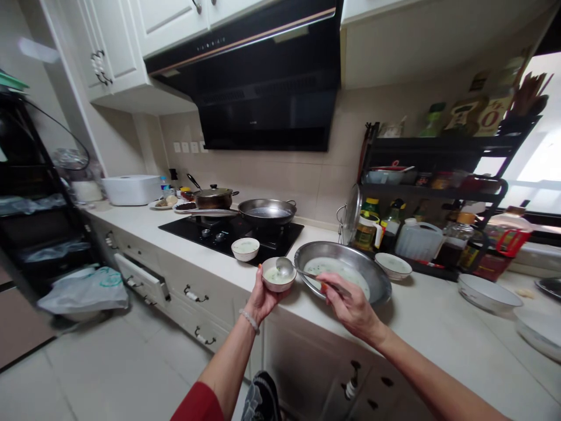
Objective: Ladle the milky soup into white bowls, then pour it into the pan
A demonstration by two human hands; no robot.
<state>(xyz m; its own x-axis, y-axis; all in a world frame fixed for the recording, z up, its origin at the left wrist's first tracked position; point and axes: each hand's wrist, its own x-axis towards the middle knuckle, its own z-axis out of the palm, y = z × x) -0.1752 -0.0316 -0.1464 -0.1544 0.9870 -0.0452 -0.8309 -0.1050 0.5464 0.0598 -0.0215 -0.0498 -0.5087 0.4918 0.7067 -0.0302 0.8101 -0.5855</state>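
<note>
My left hand (pixel 264 295) is closed round a small white bowl (pixel 279 285) that holds pale soup with green bits, at the counter's front edge. My right hand (pixel 350 304) grips the handle of a metal ladle (pixel 285 268), whose head is in that bowl. Its handle passes over a wide metal basin (pixel 380 286) of the same pale soup. A filled soup bowl (pixel 245 249) stands on the front edge of the black stove, and another filled bowl (pixel 393 266) sits to the right of the basin.
On the stove (pixel 175 225) are a wok (pixel 267 211) and a lidded pot (pixel 214 197). Bottles and a black rack (pixel 433 193) stand at the back right. Two white bowls (pixel 488 292) are at the far right. Below the counter, a drawer (pixel 140 278) is pulled out.
</note>
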